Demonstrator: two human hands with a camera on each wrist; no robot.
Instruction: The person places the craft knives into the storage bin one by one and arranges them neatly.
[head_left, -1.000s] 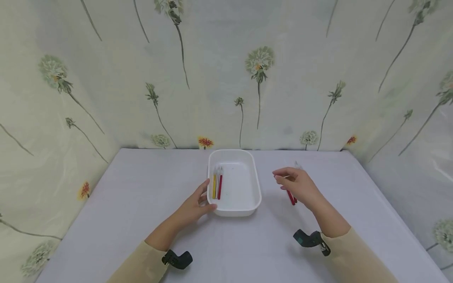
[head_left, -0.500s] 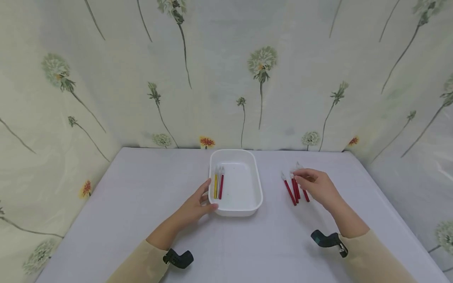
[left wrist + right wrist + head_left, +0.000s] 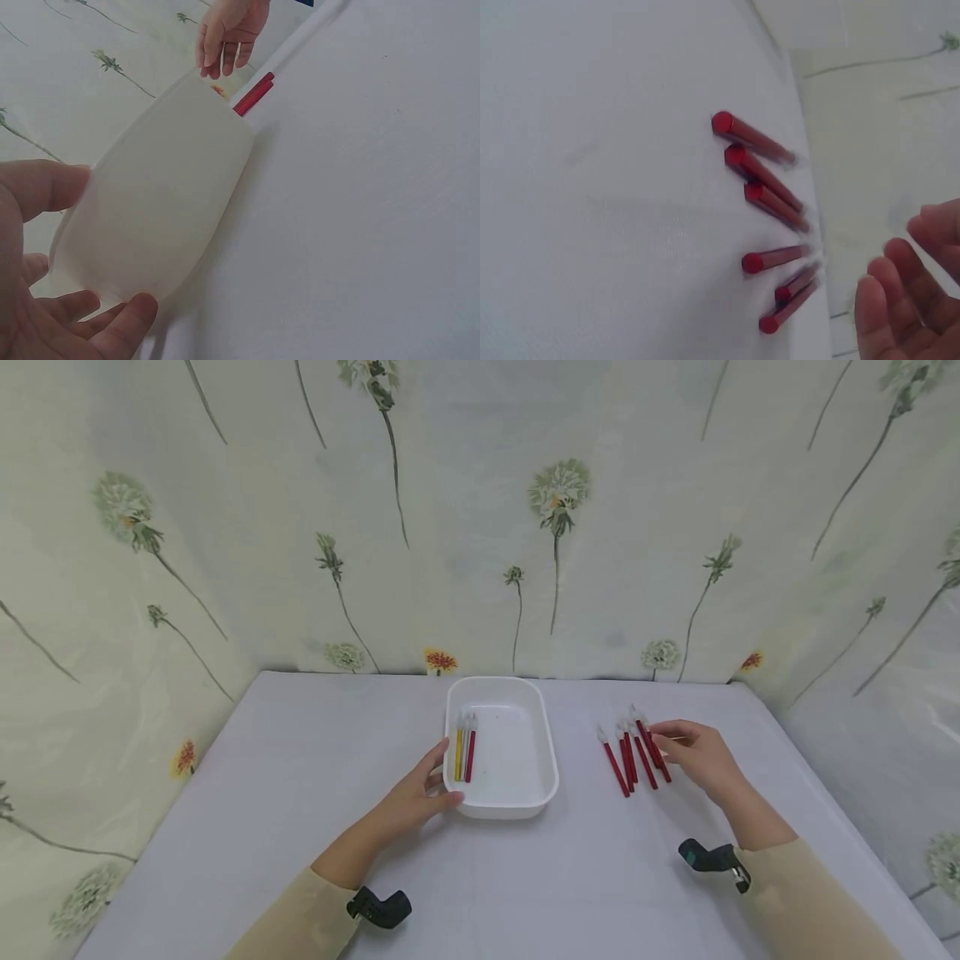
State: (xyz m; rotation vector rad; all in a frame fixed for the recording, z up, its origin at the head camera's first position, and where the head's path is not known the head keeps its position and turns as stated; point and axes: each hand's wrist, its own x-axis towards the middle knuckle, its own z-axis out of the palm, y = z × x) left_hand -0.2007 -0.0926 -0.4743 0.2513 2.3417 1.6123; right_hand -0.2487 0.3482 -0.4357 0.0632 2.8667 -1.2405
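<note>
My left hand [image 3: 408, 797] grips the near-left corner of a white plastic tray [image 3: 551, 764], thumb at the front and fingers along the side. Inside the tray, against its left wall, lie a yellow pencil [image 3: 458, 758], a whitish one and a red pencil [image 3: 470, 758], side by side. To the right of the tray, several red pencils [image 3: 615, 768] with see-through tips are fanned out on the table. My right hand [image 3: 697, 758] hovers at the right side of this group, fingertips close over the rightmost pencils. In the right wrist view its loosely bent fingers [image 3: 871, 311] hold nothing.
A white cloth covers the table [image 3: 480, 885]. Behind it and at both sides hangs a pale curtain [image 3: 450, 527] printed with dandelions. A black camera sits on each wrist, below the hands.
My right hand has moved right across the red pencils, uncovering several that it hid before. My left hand stays on the tray. The head view has shifted slightly.
</note>
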